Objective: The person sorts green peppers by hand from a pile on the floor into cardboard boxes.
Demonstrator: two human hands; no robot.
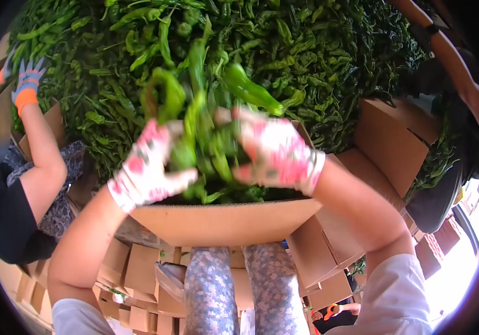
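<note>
A huge heap of long green peppers (284,50) fills the upper part of the view. Both my hands wear white gloves with pink patterns. My left hand (147,164) and my right hand (275,151) press together around a bunch of green peppers (206,134), held just above an open cardboard box (222,220) in front of me. Peppers lie inside the box under my hands. Some peppers stick up out of the bunch.
A co-worker's arm with a grey and orange glove (26,84) reaches into the heap at the left. Open cardboard boxes (390,139) stand at the right. More flat and stacked boxes (139,273) lie on the floor below, beside my patterned trousers (239,290).
</note>
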